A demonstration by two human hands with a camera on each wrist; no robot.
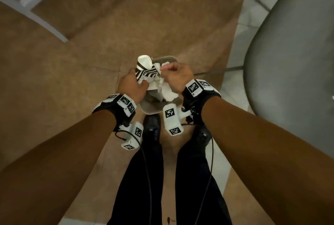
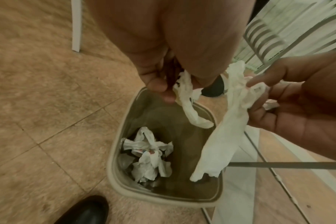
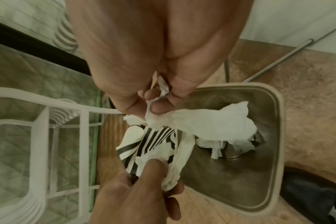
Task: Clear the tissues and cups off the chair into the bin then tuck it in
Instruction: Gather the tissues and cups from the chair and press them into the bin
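Both hands hover over a beige bin [image 1: 150, 110] on the tiled floor. My left hand [image 1: 132, 85] grips black-and-white striped paper cups [image 1: 144, 67] together with a crumpled white tissue [image 2: 190, 109]. In the right wrist view its thumb presses the tissue against the cups [image 3: 150, 144]. My right hand [image 1: 176, 74] pinches a long white tissue [image 2: 224, 136] between thumb and fingers, and it dangles into the bin's mouth [image 3: 211, 122]. Several crumpled tissues [image 2: 150, 154] lie at the bottom of the bin [image 2: 113, 151].
A grey rounded seat-like surface [image 1: 292, 62] on thin metal legs stands to the right of the bin. White frame bars [image 1: 43, 18] cross the floor at the upper left. My black shoes [image 1: 151, 125] stand just behind the bin.
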